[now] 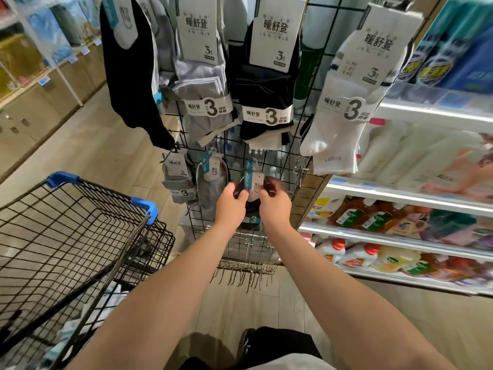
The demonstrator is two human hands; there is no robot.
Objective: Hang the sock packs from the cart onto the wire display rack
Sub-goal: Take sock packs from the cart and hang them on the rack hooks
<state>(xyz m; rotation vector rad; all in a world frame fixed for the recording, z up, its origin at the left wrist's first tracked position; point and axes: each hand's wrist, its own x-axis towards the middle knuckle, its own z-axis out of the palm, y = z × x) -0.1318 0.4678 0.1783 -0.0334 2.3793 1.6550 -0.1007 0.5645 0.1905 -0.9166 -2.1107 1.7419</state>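
Note:
A black wire display rack stands ahead with sock packs hanging on it. Both hands hold one dark sock pack by its white and blue card, against the rack's lower middle. My left hand pinches the card's left edge and my right hand its right edge. The pack's lower part hangs between my wrists. Just left of it hang two grey sock packs. The black wire cart with blue corners stands at the lower left, with light packs dimly visible at its bottom.
Higher on the rack hang a grey pack, a black pack and a white pack. Bare hooks jut from the rack's bottom. Shelves of bottles fill the right. Wooden cabinets line the left aisle.

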